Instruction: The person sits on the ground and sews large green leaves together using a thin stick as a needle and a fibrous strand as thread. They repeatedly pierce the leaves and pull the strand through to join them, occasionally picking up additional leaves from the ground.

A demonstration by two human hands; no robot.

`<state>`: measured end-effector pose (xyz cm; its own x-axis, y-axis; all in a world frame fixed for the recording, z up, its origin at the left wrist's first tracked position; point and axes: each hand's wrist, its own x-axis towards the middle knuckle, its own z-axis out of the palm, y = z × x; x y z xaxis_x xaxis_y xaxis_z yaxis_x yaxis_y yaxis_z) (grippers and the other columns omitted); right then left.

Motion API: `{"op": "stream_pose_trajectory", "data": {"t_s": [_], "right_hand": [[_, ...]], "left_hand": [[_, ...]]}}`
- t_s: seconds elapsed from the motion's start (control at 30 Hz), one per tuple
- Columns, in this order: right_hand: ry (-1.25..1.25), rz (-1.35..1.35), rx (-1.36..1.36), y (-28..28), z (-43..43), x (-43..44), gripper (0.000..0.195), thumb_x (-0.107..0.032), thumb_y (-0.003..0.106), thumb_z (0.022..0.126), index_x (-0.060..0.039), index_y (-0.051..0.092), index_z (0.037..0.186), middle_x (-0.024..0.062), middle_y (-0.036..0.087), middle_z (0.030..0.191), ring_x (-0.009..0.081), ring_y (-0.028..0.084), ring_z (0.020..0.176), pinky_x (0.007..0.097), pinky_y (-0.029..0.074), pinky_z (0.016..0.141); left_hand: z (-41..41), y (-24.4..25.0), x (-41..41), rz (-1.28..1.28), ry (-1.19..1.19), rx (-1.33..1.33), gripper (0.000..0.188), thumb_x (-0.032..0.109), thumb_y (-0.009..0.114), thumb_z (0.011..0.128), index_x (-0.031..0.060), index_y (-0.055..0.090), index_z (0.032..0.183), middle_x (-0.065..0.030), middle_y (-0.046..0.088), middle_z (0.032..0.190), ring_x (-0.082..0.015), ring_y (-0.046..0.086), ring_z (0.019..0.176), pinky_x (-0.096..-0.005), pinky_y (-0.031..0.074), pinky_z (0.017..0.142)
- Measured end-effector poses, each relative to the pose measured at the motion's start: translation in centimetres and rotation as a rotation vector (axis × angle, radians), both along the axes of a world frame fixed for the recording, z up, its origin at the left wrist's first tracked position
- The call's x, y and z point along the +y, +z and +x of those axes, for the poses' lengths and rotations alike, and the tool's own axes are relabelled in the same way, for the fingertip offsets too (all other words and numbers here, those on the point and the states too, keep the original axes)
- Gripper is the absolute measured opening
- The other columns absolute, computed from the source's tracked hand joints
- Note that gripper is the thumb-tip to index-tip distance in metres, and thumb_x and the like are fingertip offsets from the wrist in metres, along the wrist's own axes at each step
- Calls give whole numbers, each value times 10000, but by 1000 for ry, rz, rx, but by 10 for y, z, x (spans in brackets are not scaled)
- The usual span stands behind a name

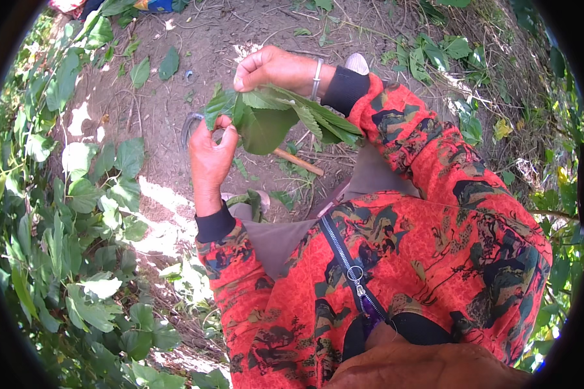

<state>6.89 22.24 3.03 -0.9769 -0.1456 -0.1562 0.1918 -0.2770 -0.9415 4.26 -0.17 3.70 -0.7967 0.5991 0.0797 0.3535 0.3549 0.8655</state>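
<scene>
Several broad green leaves (267, 127) hang in a loose bunch between my hands, above the bare soil. My right hand (265, 70), with a bangle (316, 80) at its wrist, pinches the top of the bunch between thumb and fingers. Lower and to the left, my left hand (215, 155) has thumb and forefinger brought together at the edge of a leaf (220, 108). Below the leaves a sickle lies on the ground; its curved blade (187, 130) shows beside my left hand and its wooden handle (299, 162) comes out under the bunch. The leaves hide its middle.
Dense leafy plants (82, 194) line the left side. Loose leaves (169, 63) lie on the soil (204, 48), and cut leafy stems (433, 56) at the upper right. A shoe tip (357, 63) shows past my right cuff. A blue bag-like item (154, 6) is at the top edge.
</scene>
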Motion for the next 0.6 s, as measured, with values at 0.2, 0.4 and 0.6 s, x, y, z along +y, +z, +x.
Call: {"op": "stream_pose_trajectory", "data": {"t_s": [0.2, 0.4, 0.6], "right_hand": [[-30, 8, -4, 11, 3, 2, 65, -99, 662, 839, -38, 678, 859, -26, 639, 787, 45, 569, 722, 211, 453, 659], [-55, -2, -1, 8, 4, 7, 67, -79, 690, 810, -23, 696, 845, 27, 677, 769, 84, 613, 692, 233, 498, 639], [-48, 20, 22, 9, 2, 7, 69, -90, 684, 817, -28, 688, 847, 3, 656, 761, 69, 592, 692, 224, 477, 638]], "left_hand": [[-3, 1, -7, -32, -45, -59, 17, 10, 582, 843, 24, 579, 852, 35, 569, 791, -49, 533, 748, -212, 439, 689], [-5, -2, -5, -19, -57, -59, 16, 10, 575, 848, 25, 574, 842, 41, 561, 788, -47, 512, 735, -206, 421, 686], [-7, -1, -11, -26, -54, -89, 2, 25, 583, 853, 27, 584, 854, 44, 562, 790, -44, 501, 738, -202, 411, 690]]}}
